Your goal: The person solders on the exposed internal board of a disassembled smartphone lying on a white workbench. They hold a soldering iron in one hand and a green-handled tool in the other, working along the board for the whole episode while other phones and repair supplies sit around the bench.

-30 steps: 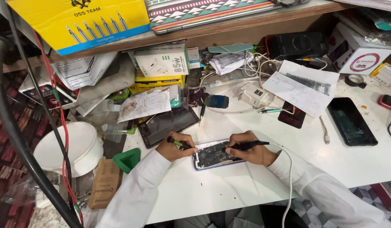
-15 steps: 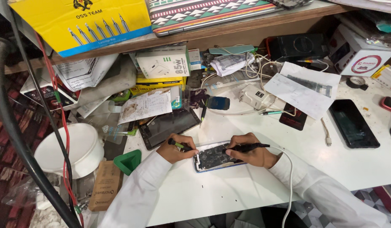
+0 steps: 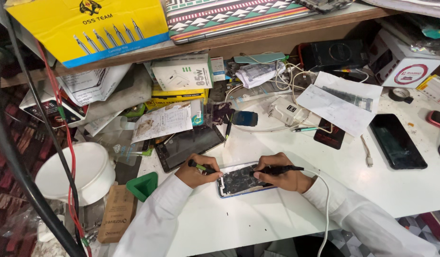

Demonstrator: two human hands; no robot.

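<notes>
- Left hand (image 3: 197, 171) curled tight, fingers pinching a thin green-tipped tool (image 3: 201, 167); tool angled down toward the left end of the phone (image 3: 243, 180).
- Right hand (image 3: 278, 177) also closed, gripping a black pen-like tool (image 3: 277, 169) held nearly flat, tip pointing left over the phone's middle.
- White cable (image 3: 326, 200) runs from the right hand's side down along the sleeve; can't tell if it joins the black tool.
- Phone lies open, back off, dark innards showing, on the white table (image 3: 258, 219) near its front edge, between both hands; both hands rest against its ends.
- Exact tool-tip contact with the phone's boards too small to tell.
- Both arms in white sleeves.
- Dark tablet (image 3: 189, 145) just up-left of the left hand, flat on the table, a paper sheet (image 3: 163, 121) overlapping its top edge.
- Green holder (image 3: 143, 185) left of the left forearm, at the table's edge.
- White bowl (image 3: 75, 173) further left, off the table.
- Black phone (image 3: 397, 140) screen-up, well apart to the right.
- Small dark phone (image 3: 329, 137) partly under white papers (image 3: 338, 102) above the right hand.
- White charger (image 3: 282, 110) and tangled cables behind, near the shelf.
- Yellow box (image 3: 89, 28) on the wooden shelf above.
</notes>
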